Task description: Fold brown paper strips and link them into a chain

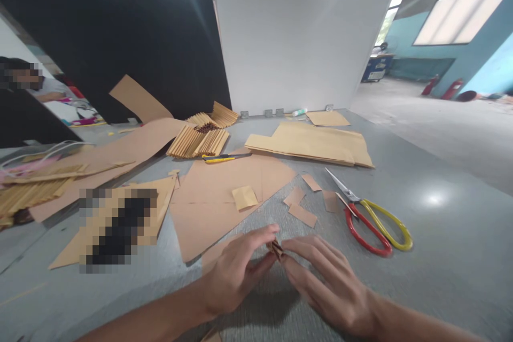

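A small folded piece of brown paper (276, 248) is pinched between both hands, low in the middle of the view. My left hand (240, 264) grips it from the left, thumb and fingers closed on its side. From the right, my right hand (328, 280) presses its fingertips against the same piece. Just beyond the hands lie several small brown paper pieces (302, 215) and a large brown paper sheet (212, 224) with a small tan paper square (245, 198) on it. Scissors (368, 219) with one red and one yellow handle lie to the right, blades slightly apart.
A pleated paper bundle (198, 141) stands behind a yellow-and-black utility knife (224, 158). Folded tan paper (312, 144) lies at the back, near a glue stick (299, 112). Paper strips (36, 192) cover the left side. Black (120, 37) and white panels (304, 37) border the table. Another person sits far left.
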